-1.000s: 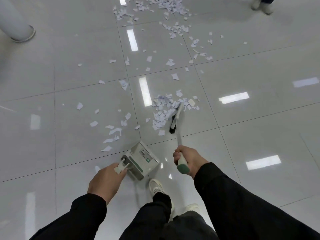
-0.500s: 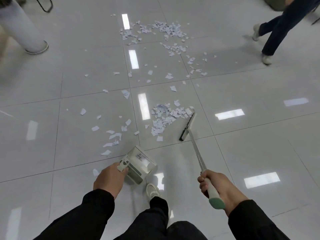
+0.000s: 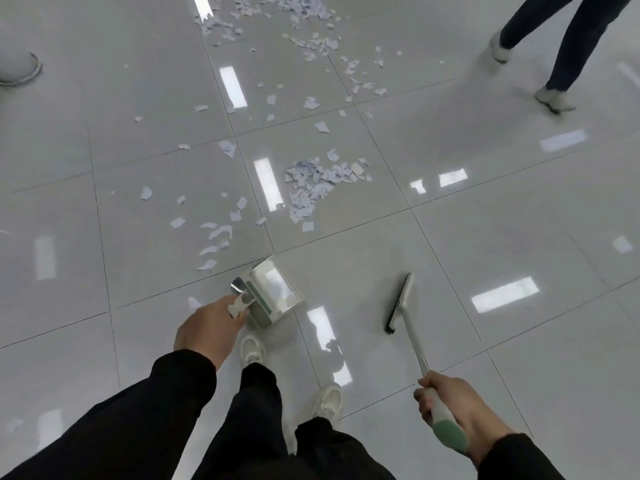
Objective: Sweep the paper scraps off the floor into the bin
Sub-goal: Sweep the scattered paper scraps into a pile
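Note:
White paper scraps lie over the glossy grey tiles, with a swept pile (image 3: 317, 185) ahead of me, looser bits (image 3: 216, 233) to its left and a denser scatter (image 3: 301, 15) farther off. My left hand (image 3: 207, 327) grips the handle of a small metal dustpan (image 3: 273, 292), held low near my feet. My right hand (image 3: 453, 407) holds the green-tipped handle of a long white brush; its black-bristled head (image 3: 398, 303) hangs right of the dustpan, well short of the pile.
Another person's legs (image 3: 561, 46) stride across the top right. A white column base (image 3: 19, 64) stands at the far left edge. My own white shoes (image 3: 252, 351) are just behind the dustpan.
The brush head has pulled back from the pile's right edge toward me and to the right. The dustpan has stayed beside my feet. The other person has walked further into view.

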Demonstrator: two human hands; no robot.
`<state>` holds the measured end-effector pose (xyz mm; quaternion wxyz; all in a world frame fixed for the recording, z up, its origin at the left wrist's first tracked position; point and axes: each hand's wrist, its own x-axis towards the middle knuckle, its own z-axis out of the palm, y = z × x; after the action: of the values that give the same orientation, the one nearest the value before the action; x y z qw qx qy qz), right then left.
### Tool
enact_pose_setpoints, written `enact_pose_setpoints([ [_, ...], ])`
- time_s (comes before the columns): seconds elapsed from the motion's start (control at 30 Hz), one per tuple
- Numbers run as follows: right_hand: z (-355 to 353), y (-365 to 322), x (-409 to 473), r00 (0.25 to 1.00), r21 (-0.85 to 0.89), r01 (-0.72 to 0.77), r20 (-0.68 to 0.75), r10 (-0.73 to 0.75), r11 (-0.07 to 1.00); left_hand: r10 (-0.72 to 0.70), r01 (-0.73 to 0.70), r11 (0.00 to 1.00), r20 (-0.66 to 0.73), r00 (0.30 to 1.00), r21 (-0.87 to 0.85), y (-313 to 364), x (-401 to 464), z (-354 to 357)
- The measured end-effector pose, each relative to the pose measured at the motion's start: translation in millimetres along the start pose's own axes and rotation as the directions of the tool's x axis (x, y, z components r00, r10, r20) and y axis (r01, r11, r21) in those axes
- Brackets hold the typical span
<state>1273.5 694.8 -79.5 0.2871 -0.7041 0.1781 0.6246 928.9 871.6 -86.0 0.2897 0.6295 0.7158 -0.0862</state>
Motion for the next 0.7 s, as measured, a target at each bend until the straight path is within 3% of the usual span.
enact_pose_setpoints([
  [0.13,44,14,9,0.999,0.061,-0.04,0.034,0.038,0.997,-0.034,0.034,0.996,0.002,0.999,-0.086,-23,3,-9],
  [0.23,115,15,19,0.997,0.004,-0.043,0.07,0.043,0.999,-0.051,0.053,0.991,0.016,0.999,-0.123,-60,11,-22],
  [0.5,380,-35,47,0.976,0.039,0.033,0.216,-0.04,0.999,-0.148,0.146,0.966,0.008,0.989,-0.214,-182,70,-97],
  [0.7,516,-87,68,0.943,0.049,0.076,0.321,-0.088,0.996,-0.183,0.18,0.962,0.004,0.983,-0.203,-245,126,-143],
])
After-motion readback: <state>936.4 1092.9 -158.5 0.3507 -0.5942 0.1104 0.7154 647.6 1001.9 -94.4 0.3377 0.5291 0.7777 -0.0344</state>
